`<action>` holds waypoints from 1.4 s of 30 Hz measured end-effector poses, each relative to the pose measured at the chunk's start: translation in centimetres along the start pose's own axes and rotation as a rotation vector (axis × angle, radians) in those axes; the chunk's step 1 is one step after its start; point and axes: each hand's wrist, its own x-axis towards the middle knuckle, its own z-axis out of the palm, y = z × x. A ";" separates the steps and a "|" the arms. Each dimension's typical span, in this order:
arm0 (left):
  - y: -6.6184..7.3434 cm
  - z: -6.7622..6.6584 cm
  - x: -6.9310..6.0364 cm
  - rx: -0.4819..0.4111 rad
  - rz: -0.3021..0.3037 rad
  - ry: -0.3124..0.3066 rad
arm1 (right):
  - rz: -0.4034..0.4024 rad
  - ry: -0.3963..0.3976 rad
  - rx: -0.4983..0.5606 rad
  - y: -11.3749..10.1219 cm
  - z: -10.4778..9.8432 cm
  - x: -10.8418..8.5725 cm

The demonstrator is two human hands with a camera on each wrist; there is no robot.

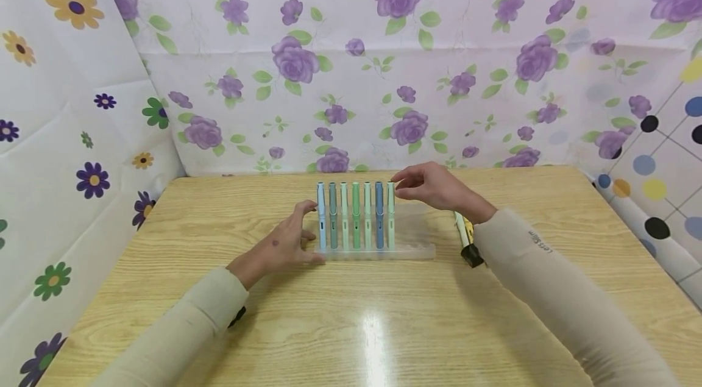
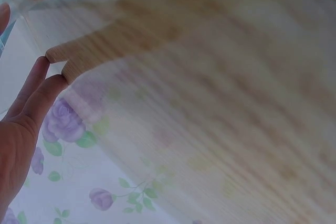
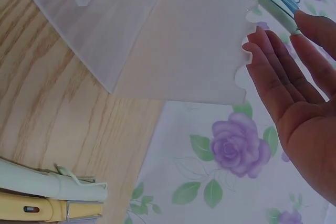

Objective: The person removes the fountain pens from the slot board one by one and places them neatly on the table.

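Observation:
A clear plastic pen stand [image 1: 408, 252] holds several upright capped pens in blues and greens, filling its left part. At its left end, my left hand [image 1: 282, 242] spreads round the edge, with the thumb by the front base and a finger near the light blue pen [image 1: 322, 216]. In the left wrist view, fingertips [image 2: 55, 69] of that hand meet a shiny surface. My right hand [image 1: 430, 186] pinches the cap end of the rightmost pale green pen [image 1: 391, 219] between thumb and index finger. The right wrist view shows this pen [image 3: 270, 6] beside the stand's notched edge.
Right of the stand, under my right forearm, lie a pale green pen [image 3: 52, 182] and a yellow pen [image 3: 47, 208], with a black object [image 1: 471, 255] at their near end. Flowered cloth [image 1: 351, 70] rises behind the wooden table [image 1: 307, 326] and along both sides.

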 end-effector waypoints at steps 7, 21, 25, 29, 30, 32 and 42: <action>0.0 0.1 0.0 0.003 -0.010 0.005 | -0.011 0.053 -0.001 0.3 0.9 0.3; 0.0 0.1 -0.1 -0.003 0.006 0.005 | -0.046 0.106 0.027 0.2 1.1 0.3; 0.1 0.1 0.0 0.006 0.013 0.010 | -0.053 0.144 0.032 0.1 0.2 -0.1; 0.2 0.1 0.0 0.010 0.020 0.012 | -0.029 0.161 0.039 0.2 -0.7 -0.6; 0.3 0.1 0.0 0.010 0.020 0.012 | -0.025 0.163 0.039 0.3 -0.9 -0.8; 0.3 0.1 0.0 0.007 0.018 0.011 | -0.016 0.165 0.048 0.5 -1.3 -1.0; 0.2 0.2 0.1 0.001 0.008 0.005 | 0.004 0.173 0.051 1.7 -2.7 -2.0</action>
